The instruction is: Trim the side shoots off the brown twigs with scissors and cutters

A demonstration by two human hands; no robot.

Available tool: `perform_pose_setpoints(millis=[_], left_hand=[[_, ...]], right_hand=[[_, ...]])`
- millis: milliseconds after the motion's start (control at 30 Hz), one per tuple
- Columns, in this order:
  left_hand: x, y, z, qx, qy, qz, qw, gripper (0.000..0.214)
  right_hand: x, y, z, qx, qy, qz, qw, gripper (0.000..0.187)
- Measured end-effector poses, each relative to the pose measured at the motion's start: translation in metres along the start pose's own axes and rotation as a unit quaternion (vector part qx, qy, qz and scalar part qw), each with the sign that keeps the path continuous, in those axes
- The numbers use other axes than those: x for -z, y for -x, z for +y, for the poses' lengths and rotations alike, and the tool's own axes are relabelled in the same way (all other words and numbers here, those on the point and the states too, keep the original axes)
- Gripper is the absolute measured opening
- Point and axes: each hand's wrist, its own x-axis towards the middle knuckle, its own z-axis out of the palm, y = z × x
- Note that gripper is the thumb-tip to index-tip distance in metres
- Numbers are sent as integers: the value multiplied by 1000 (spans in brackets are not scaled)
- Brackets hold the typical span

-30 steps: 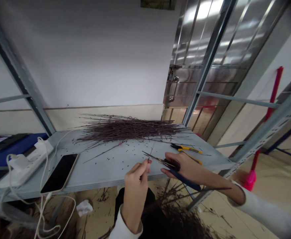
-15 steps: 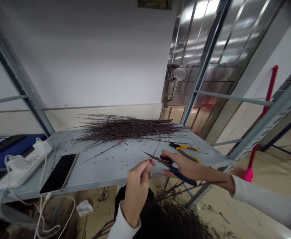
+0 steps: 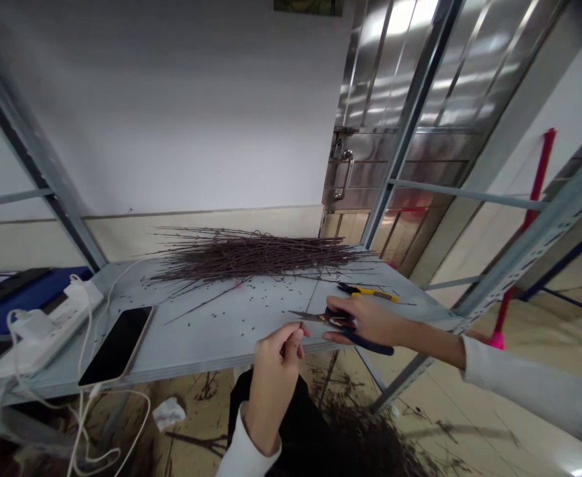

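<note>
My left hand [image 3: 274, 377] pinches a thin dark twig [image 3: 311, 306] between its fingertips, with the twig rising toward the far side of the shelf. My right hand [image 3: 368, 323] grips a pair of scissors [image 3: 321, 317] with dark blue handles. Their narrow steel blades point left and end just beside my left fingertips. Both hands are over the front edge of a grey metal shelf [image 3: 211, 338]. A large pile of thin brown twigs [image 3: 251, 258] lies at the back of the shelf, with many small cut bits scattered in front of it.
Yellow-handled pliers [image 3: 365, 292] lie partly behind my right hand. A phone [image 3: 116, 346] and a white power strip [image 3: 47, 328] with cables sit at the shelf's left. More twigs [image 3: 365, 437] lie heaped on the floor below. Steel uprights frame the shelf.
My right hand has moved left and closer to my left hand, bringing the scissor tips beside the twig. It now covers more of the yellow-handled pliers. The view has tilted slightly.
</note>
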Motion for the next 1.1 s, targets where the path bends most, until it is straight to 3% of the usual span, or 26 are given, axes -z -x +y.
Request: perform_pose_setpoints(millis=[200, 367, 633, 900, 1100], left_hand=[[-18, 2, -14, -15, -114, 61, 992, 33], [-28, 5, -17, 3, -183, 67, 981, 44], [-25, 1, -19, -10, -209, 76, 975, 41], [-25, -4, -21, -21, -220, 63, 973, 41], [-21, -5, -20, 0, -234, 59, 970, 38]], right_hand=[[-8, 0, 2, -20, -27, -62, 997, 34], [-17, -6, 5, -32, -17, -31, 999, 42], [-19, -8, 11, -47, -15, -13, 999, 49], [-20, -12, 9, -16, -41, -31, 999, 34], [-26, -25, 16, -34, -28, -13, 999, 44]])
